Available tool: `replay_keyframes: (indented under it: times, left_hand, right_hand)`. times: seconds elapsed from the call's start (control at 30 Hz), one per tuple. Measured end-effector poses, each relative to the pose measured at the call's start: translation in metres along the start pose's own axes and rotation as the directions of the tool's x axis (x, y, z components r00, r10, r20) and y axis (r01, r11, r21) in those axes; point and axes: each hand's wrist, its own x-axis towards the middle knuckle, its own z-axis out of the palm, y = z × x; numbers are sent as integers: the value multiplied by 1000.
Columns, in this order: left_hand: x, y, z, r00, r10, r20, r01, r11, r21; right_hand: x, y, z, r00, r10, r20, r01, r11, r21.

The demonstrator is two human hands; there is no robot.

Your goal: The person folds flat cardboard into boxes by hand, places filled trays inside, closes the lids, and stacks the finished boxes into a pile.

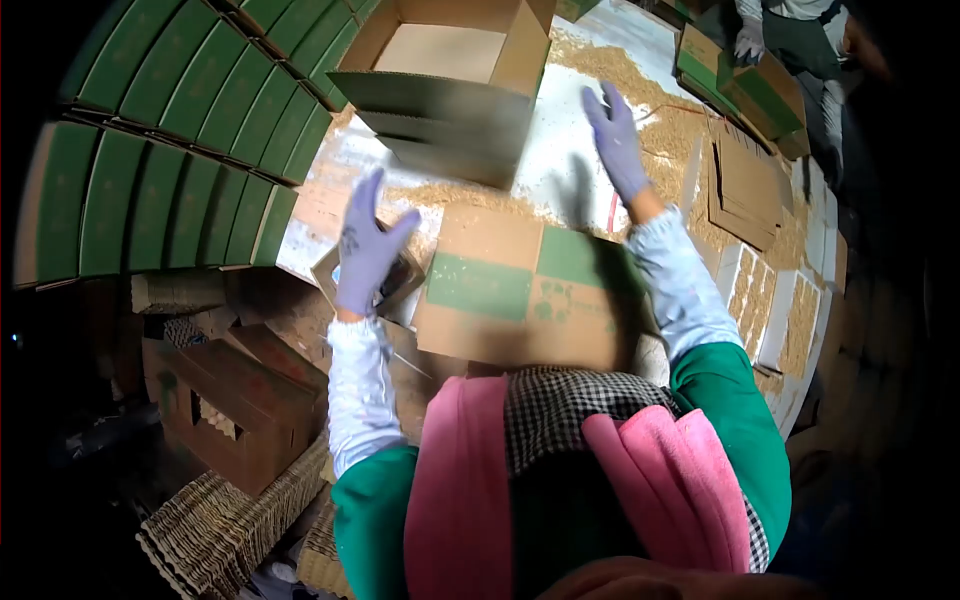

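Both my hands wear pale lilac gloves and reach forward over the table. My left hand is raised with thumb and fingers apart, holding nothing. Beneath it sits a small open box, partly hidden by the hand. On the other side, my right hand is also open, fingers stretched out, and it casts a shadow on the white tabletop. Between my arms, close to my body, lies a brown and green cardboard box. Beyond it stands an open cardboard box, its edges slightly blurred, apart from both hands.
Green boxes are stacked at the left. Sawdust-like shavings cover parts of the table. Flat cardboard pieces lie at the right. Another person's gloved hand touches a box at the back right. A brown carton sits lower left.
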Motion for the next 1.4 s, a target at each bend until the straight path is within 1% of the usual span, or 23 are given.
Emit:
replay_keyframes:
  times: [0.07, 0.13, 0.17, 0.23, 0.33, 0.47, 0.6, 0.63, 0.7, 0.73, 0.83, 0.9, 0.93, 1.0, 1.07, 1.1, 1.17, 1.2, 1.23, 1.27, 1.33, 1.37, 1.4]
  left_hand:
    - [-69, -26, 23, 863, -47, 503, -47, 984, 174]
    - [-133, -51, 50, 701, -123, 702, -394, 754, 526]
    - [-156, -72, 65, 762, -66, 644, -359, 785, 505]
    - [-179, -97, 87, 824, 20, 566, -356, 795, 491]
    - [-187, -98, 89, 838, 59, 542, -368, 794, 484]
    - [-174, -42, 53, 867, 158, 473, -361, 853, 377]
    - [-130, 72, 3, 936, 310, 167, -351, 856, 379]
    - [-119, 58, 2, 730, 666, 155, -636, 577, 513]
    - [-108, 92, -8, 791, 551, 265, -611, 717, 335]
    - [-106, 119, -9, 860, 350, 372, -447, 869, 214]
    - [-89, 145, 8, 802, -41, 597, -133, 961, 244]
    - [-91, 129, 31, 866, -89, 492, -28, 974, 225]
    - [-82, 98, 71, 921, 255, 294, -309, 939, 152]
    - [-100, 90, 116, 791, 586, 176, -594, 805, -9]
    - [-134, 86, 154, 682, 591, 431, -664, 747, 28]
    - [-124, 68, 168, 531, 429, 731, -743, 651, 157]
    - [-110, 39, 162, 432, 609, 666, -894, 384, 229]
    - [-106, 74, 113, 418, 807, 417, -893, 282, 351]
    - [-91, 98, 89, 505, 801, 321, -834, 357, 422]
    - [-85, 111, 80, 581, 783, 220, -767, 437, 470]
    - [-84, 99, 102, 540, 822, 179, -623, 249, 741]
    - [-85, 93, 118, 512, 845, 157, -510, 151, 847]
    - [-90, 85, 128, 518, 836, 182, -648, 244, 722]
  right_hand:
    - [-86, -11, -74, 983, 97, 156, -113, 989, 99]
    - [-201, 28, -126, 898, 256, 357, -209, 964, -164]
    - [-253, 37, -148, 766, 405, 500, -256, 905, -341]
    - [-354, 95, -164, 663, 544, 514, 24, 670, -742]
    - [-394, 111, -151, 788, 403, 465, -112, 837, -536]
    - [-375, 66, -165, 882, 422, 211, -376, 899, -226]
    - [-306, 11, -207, 969, 246, -12, -247, 968, -37]
    - [-277, 5, -218, 949, 316, 22, -316, 941, 123]
    - [-220, 3, -248, 974, 154, 164, -148, 988, -44]
    - [-196, -8, -250, 974, -41, 222, 41, 999, 4]
    - [-178, -63, -208, 818, -94, 568, -240, 842, 483]
    - [-159, -18, -181, 894, -63, 443, -67, 960, 273]
    - [-141, 29, -169, 953, -20, 303, -44, 978, 205]
    - [-102, 111, -135, 999, -36, -14, 36, 999, 23]
    - [-122, 79, -96, 933, -286, -220, 218, 932, -290]
    - [-147, 38, -100, 981, -161, -112, 151, 984, -98]
    - [-155, 15, -111, 986, -113, 124, 112, 994, 16]
    - [-163, 32, -121, 963, -154, 222, 170, 984, -53]
    - [-174, 46, -128, 929, -172, 327, 224, 966, -126]
    - [-189, 60, -121, 956, 55, 287, 52, 935, -351]
    - [-199, 13, -125, 953, 129, 275, -54, 963, -264]
    - [-213, -1, -141, 990, 24, 137, 2, 982, -188]
    - [-220, -8, -155, 996, -85, -16, 83, 991, -104]
